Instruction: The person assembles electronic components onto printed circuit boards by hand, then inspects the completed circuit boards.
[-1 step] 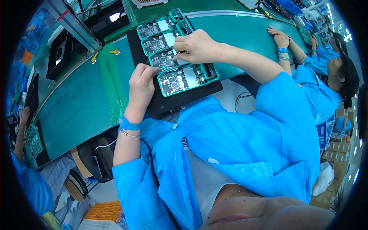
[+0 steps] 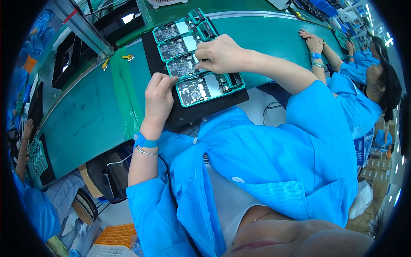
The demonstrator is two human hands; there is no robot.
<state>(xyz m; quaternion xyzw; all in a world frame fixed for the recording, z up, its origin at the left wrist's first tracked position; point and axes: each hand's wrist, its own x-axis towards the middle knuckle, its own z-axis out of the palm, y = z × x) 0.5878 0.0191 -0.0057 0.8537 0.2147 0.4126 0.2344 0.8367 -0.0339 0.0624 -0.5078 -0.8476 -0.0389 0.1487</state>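
Observation:
Several teal-framed housings with exposed circuit boards lie in a row on a black mat (image 2: 184, 118). Over the third housing from the far end (image 2: 182, 67), my right hand (image 2: 222, 53) is bent down with thumb and forefinger pinched together. Anything in that pinch is too small or hidden to name. At the near left corner of the same housing, my left hand (image 2: 159, 92) has its fingertips closed on the rim. The nearest housing (image 2: 195, 91) shows its board and a pale grey plate. Part of the third housing is hidden by my right hand.
The green bench (image 2: 85, 124) runs left and right, with yellow-handled small tools (image 2: 127, 57) beyond the mat. A metal post (image 2: 87, 30) stands at the far left, near black trays (image 2: 68, 62). To the right, a co-worker's hands (image 2: 314, 43) rest on the bench.
My right hand has shifted very slightly to the right and nearer over the third housing. My left hand stays at the corner, almost unmoved.

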